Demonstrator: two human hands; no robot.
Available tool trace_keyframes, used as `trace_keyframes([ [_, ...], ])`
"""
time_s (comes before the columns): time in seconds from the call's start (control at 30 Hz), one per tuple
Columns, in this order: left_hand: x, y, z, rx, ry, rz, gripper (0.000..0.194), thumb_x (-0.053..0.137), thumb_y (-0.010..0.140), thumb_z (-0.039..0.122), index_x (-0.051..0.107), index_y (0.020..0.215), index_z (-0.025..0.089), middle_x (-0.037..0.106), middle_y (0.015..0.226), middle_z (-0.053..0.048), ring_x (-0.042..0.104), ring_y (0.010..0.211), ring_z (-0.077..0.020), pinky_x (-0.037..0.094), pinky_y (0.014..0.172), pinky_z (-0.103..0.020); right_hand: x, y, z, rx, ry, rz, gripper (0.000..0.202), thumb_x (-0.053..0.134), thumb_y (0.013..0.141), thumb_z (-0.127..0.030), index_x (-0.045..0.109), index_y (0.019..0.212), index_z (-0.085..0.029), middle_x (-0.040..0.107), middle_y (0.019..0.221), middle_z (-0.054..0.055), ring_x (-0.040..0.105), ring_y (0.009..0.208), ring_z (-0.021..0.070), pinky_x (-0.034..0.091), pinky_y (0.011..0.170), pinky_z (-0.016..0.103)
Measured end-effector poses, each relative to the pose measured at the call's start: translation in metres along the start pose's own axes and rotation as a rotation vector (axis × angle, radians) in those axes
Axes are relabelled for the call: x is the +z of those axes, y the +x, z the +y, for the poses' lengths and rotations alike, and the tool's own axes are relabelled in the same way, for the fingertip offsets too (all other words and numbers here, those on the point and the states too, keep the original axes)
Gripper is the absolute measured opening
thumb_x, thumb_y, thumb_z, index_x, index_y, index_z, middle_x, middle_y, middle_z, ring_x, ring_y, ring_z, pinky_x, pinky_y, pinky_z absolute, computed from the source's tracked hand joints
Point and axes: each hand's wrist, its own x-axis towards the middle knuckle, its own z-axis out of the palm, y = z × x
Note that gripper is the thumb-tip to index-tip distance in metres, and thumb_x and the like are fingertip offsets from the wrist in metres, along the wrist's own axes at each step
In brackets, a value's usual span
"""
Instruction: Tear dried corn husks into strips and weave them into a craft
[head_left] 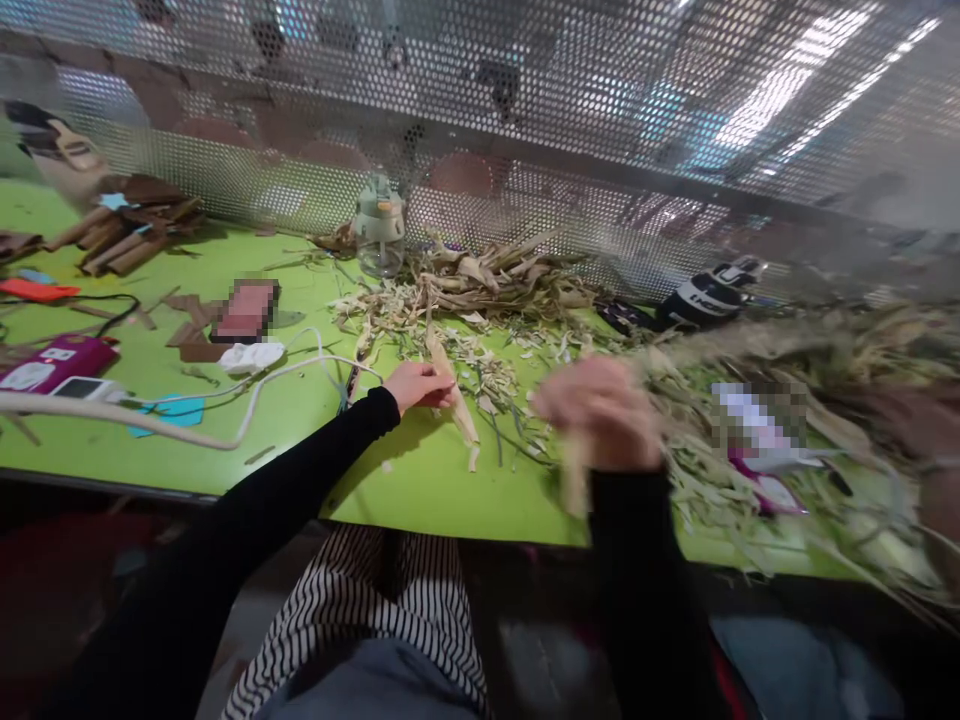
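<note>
My left hand (421, 387) is closed in a pinch on a pale dry leaf strip (454, 405), long and narrow, which runs from the pile toward the table's front. My right hand (600, 410) is smeared by motion and looks closed. From it hangs a second pale dry strip (574, 475), also blurred. Beyond my hands, a heap of dry leaves (510, 275) lies with many shredded bits (491, 375) scattered before it on the green table (450, 500).
A clear bottle (380, 230) stands behind the heap. On the left are a phone (246, 310), a white cable (247, 425), a purple power strip (56, 362) and brown rolls (135, 230). A dark bottle (709, 293) lies right. Another person's blurred arm (911, 415) reaches in at right.
</note>
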Motion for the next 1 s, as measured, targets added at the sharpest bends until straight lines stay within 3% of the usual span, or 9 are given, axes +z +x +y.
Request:
trace_keyframes([
  [0.17, 0.002, -0.004, 0.002, 0.022, 0.006, -0.042, 0.007, 0.068, 0.073, 0.015, 0.064, 0.075, 0.009, 0.066, 0.061, -0.004, 0.061, 0.052, -0.0083, 0.053, 0.058, -0.019, 0.032, 0.023, 0.027, 0.108, 0.096, -0.017, 0.033, 0.076, 0.065, -0.036, 0.055, 0.081, -0.016, 0.055, 0.063, -0.005, 0.050, 0.056, 0.0085, 0.041, 0.055, 0.022],
  [0.4, 0.000, -0.007, 0.006, 0.008, 0.107, -0.120, 0.010, 0.071, 0.071, 0.015, 0.065, 0.067, 0.008, 0.065, 0.057, -0.003, 0.059, 0.049, -0.0076, 0.051, 0.058, -0.019, 0.035, 0.024, 0.046, 0.097, 0.028, 0.038, 0.029, 0.072, 0.065, -0.036, 0.054, 0.078, -0.017, 0.058, 0.065, -0.004, 0.052, 0.057, 0.0100, 0.038, 0.054, 0.022],
  [0.63, -0.004, -0.011, 0.009, 0.032, 0.133, -0.194, 0.013, 0.075, 0.067, 0.018, 0.070, 0.077, 0.010, 0.068, 0.063, -0.003, 0.060, 0.054, -0.0068, 0.052, 0.061, -0.018, 0.036, 0.023, 0.052, 0.078, 0.050, 0.078, 0.028, 0.073, 0.063, -0.035, 0.057, 0.078, -0.018, 0.059, 0.067, -0.002, 0.053, 0.061, 0.0117, 0.041, 0.058, 0.025],
  [0.87, -0.003, -0.009, 0.008, 0.033, 0.071, -0.132, 0.021, 0.076, 0.068, 0.027, 0.066, 0.069, 0.008, 0.065, 0.057, -0.003, 0.059, 0.052, -0.0074, 0.052, 0.058, -0.020, 0.037, 0.019, 0.044, 0.018, 0.095, 0.042, 0.026, 0.074, 0.066, -0.035, 0.057, 0.074, -0.017, 0.057, 0.067, -0.003, 0.050, 0.058, 0.0092, 0.040, 0.056, 0.023],
  [1.0, -0.005, -0.006, 0.005, 0.043, 0.041, -0.099, 0.019, 0.073, 0.071, 0.024, 0.063, 0.068, 0.009, 0.065, 0.057, -0.003, 0.059, 0.050, -0.0073, 0.051, 0.057, -0.020, 0.037, 0.019, 0.039, 0.018, 0.242, 0.022, 0.032, 0.077, 0.062, -0.040, 0.057, 0.074, -0.018, 0.058, 0.070, -0.003, 0.053, 0.061, 0.0093, 0.044, 0.060, 0.024],
])
